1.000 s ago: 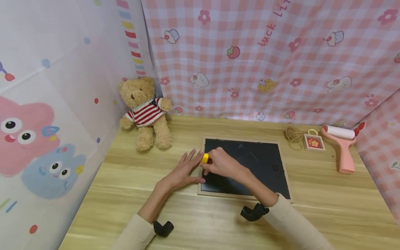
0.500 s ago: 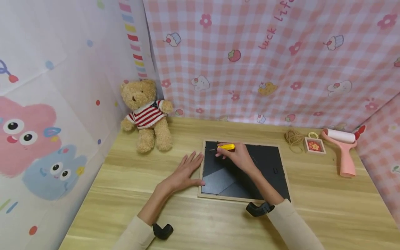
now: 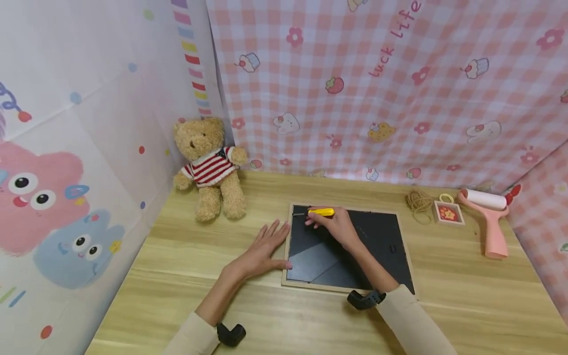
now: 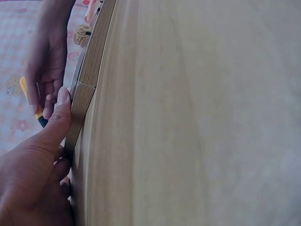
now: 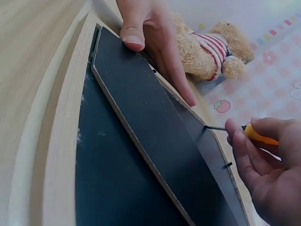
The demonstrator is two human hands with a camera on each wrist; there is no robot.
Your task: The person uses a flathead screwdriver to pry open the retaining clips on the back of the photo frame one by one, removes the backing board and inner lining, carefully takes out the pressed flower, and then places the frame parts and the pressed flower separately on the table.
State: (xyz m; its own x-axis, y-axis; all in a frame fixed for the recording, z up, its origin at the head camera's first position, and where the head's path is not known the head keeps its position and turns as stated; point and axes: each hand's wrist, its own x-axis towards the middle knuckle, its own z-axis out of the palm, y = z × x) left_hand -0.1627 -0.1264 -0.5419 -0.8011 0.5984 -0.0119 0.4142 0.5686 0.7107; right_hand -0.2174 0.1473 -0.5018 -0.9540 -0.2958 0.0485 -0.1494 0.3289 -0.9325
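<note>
A picture frame with a pale wooden rim (image 3: 319, 287) lies back up, showing its black backing (image 3: 377, 268). My right hand (image 3: 340, 229) pinches a screwdriver (image 3: 323, 212) by its yellow handle. Its thin metal shaft points left, and in the right wrist view the tip meets the inner edge of the frame near a small dark tab (image 5: 228, 165). Along the frame's left side my left hand (image 3: 259, 254) rests with straight fingers, its thumb (image 5: 133, 41) over the rim. A long black strip of board (image 5: 141, 108) lies across the backing in the right wrist view.
A teddy bear (image 3: 210, 167) in a striped shirt sits at the back left. Twine (image 3: 418, 202), a small framed tag (image 3: 448, 213) and a pink-handled roller (image 3: 492, 222) lie at the back right. A checked curtain (image 3: 355, 98) hangs behind the table.
My right hand has moved from the frame's left edge toward its far side, and the screwdriver has gone from upright to nearly flat, pointing left. My left hand stays by the rim.
</note>
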